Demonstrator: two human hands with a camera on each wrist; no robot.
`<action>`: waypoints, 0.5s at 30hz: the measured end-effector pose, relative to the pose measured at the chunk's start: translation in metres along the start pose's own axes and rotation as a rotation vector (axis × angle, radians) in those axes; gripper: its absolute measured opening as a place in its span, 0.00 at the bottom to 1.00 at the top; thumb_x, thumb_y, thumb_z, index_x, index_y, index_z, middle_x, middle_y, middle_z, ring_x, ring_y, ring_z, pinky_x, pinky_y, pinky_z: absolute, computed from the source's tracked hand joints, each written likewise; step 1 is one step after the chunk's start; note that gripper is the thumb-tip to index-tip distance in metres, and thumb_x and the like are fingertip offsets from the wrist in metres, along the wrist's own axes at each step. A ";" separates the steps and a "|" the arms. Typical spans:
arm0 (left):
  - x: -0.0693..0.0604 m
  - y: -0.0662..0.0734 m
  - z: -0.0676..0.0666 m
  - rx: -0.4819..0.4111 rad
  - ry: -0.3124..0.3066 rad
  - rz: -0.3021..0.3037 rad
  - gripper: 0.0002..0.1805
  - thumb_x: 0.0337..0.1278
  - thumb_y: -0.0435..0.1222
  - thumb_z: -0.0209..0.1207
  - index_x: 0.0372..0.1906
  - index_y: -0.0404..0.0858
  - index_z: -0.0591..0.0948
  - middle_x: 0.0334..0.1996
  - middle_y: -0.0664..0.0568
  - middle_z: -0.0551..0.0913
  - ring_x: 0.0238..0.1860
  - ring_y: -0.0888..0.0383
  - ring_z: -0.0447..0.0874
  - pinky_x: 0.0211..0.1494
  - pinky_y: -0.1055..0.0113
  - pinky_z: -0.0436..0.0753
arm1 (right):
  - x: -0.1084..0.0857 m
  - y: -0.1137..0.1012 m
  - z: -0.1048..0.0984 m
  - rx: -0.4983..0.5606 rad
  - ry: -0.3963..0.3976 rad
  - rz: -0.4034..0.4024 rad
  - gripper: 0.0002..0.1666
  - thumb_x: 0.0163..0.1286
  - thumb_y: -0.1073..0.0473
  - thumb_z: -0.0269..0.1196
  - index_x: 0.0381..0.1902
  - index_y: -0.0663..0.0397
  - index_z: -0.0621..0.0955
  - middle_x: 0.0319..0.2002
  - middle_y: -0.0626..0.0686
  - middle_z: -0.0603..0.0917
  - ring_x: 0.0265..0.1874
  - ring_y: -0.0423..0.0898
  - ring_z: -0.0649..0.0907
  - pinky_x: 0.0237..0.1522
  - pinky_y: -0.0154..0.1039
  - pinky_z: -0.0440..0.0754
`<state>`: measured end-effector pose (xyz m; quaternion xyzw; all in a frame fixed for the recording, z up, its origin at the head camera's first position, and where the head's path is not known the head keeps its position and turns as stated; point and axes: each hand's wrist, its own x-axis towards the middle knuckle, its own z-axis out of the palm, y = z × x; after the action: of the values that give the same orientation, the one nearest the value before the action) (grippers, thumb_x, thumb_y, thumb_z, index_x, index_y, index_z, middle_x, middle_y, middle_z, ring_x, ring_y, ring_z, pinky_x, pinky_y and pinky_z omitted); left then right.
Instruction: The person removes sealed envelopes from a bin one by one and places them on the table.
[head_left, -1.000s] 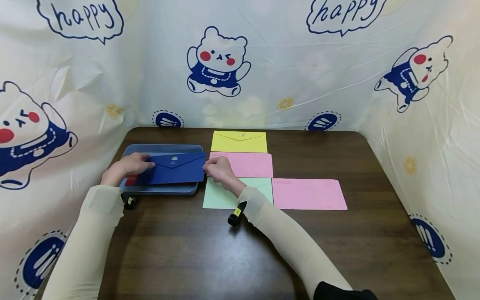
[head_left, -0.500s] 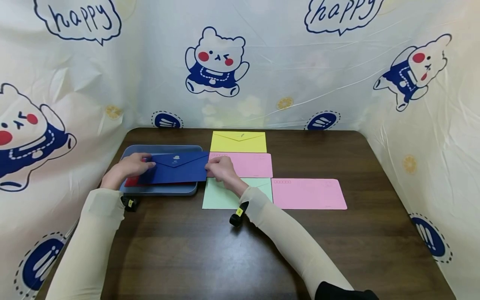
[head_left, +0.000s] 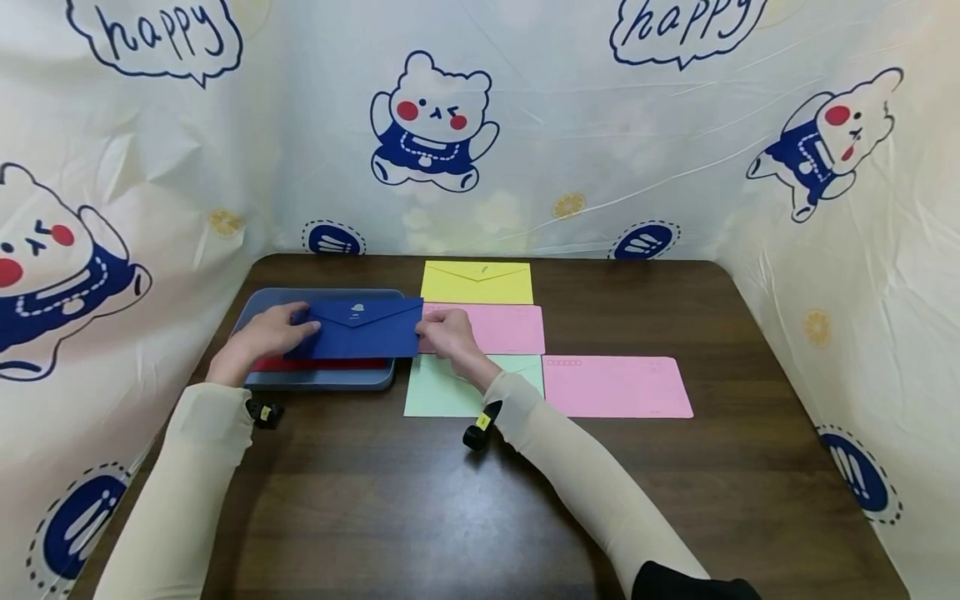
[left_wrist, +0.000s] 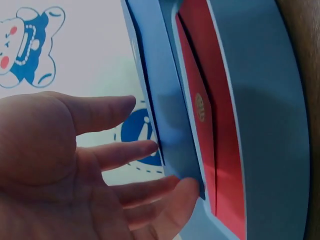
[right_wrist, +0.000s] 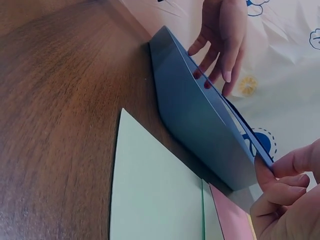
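In the head view, a dark blue envelope (head_left: 360,333) is held over a blue-grey tray (head_left: 322,381), its right end past the tray's rim. My right hand (head_left: 453,340) pinches that right end between thumb and fingers, as the right wrist view also shows. Beside the left end is my left hand (head_left: 272,333). Seen from the left wrist, this hand (left_wrist: 100,160) has loosely extended fingers, some at the envelope's edge, and a thumb apart from it. Inside the tray lies a red envelope (head_left: 337,364), partly covered by the blue one.
Laid out right of the tray are a yellow envelope (head_left: 477,283), a pink one (head_left: 506,329), a pale green one (head_left: 431,396) and another pink one (head_left: 617,387). A brown wooden table (head_left: 360,492) bears them all. Printed cloth (head_left: 540,125) hangs behind and at both sides.
The blue envelope has shifted right and slightly away, baring more of the red envelope. My right hand moved right with it; the left hand moved slightly right.
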<state>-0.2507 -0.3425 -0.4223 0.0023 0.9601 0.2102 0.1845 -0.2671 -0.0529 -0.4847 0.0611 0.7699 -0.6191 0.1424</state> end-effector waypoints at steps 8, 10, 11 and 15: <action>-0.015 0.029 0.018 0.012 0.277 0.027 0.21 0.78 0.42 0.56 0.55 0.24 0.77 0.49 0.24 0.75 0.53 0.28 0.70 0.54 0.36 0.73 | 0.001 0.001 -0.007 0.018 0.012 0.021 0.10 0.72 0.61 0.67 0.49 0.56 0.89 0.34 0.50 0.89 0.27 0.44 0.81 0.24 0.36 0.69; -0.022 0.038 0.023 -0.019 0.314 0.067 0.16 0.77 0.40 0.56 0.41 0.28 0.78 0.34 0.35 0.78 0.38 0.37 0.76 0.39 0.45 0.77 | 0.001 0.002 -0.009 0.022 0.015 0.025 0.09 0.72 0.61 0.67 0.48 0.56 0.89 0.34 0.50 0.89 0.28 0.45 0.82 0.25 0.36 0.70; -0.025 0.043 0.027 -0.030 0.318 0.087 0.14 0.77 0.39 0.57 0.38 0.31 0.78 0.28 0.40 0.78 0.32 0.41 0.76 0.34 0.50 0.76 | 0.001 0.003 -0.009 0.024 0.015 0.028 0.09 0.72 0.61 0.67 0.47 0.56 0.89 0.34 0.51 0.89 0.29 0.45 0.83 0.26 0.36 0.71; -0.036 0.062 0.045 -0.025 0.303 0.133 0.12 0.74 0.38 0.60 0.40 0.31 0.86 0.25 0.46 0.81 0.26 0.49 0.77 0.28 0.57 0.74 | 0.001 0.004 -0.012 0.026 0.004 0.026 0.09 0.73 0.60 0.67 0.46 0.55 0.90 0.34 0.50 0.89 0.30 0.46 0.84 0.28 0.37 0.73</action>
<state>-0.2062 -0.2713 -0.4224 0.0316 0.9719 0.2319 0.0232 -0.2684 -0.0401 -0.4861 0.0743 0.7612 -0.6269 0.1481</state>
